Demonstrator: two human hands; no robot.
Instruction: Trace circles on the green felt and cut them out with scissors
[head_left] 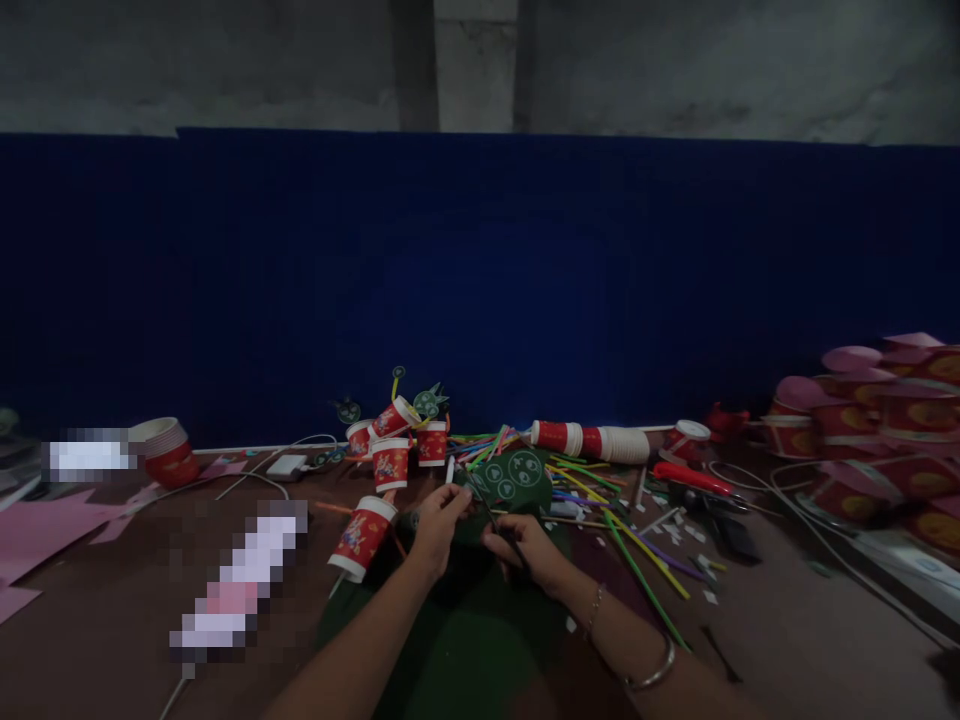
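My left hand (442,520) is closed in a pinch on the near-left edge of a dark green paper sheet (517,475) printed with pale round outlines. In my right hand (525,545), fingers wrap around dark scissors (491,515) whose blades point up and left toward the paper near my left fingertips. The dim light hides how far the blades are apart. Left of my left hand, a red paper cup (363,540) with a white rim lies tilted. Behind it stand more red cups (391,463) with pipe cleaners and green paper cutouts (426,403) attached.
Colourful pipe cleaners (652,560) and white paper scraps lie to the right. Beyond them are a row of nested cups (615,444), a red-handled tool (694,478) and cables. Finished-looking cup pieces (855,430) pile up far right. Pink paper (52,530) lies left, near a pixelated long object (240,580).
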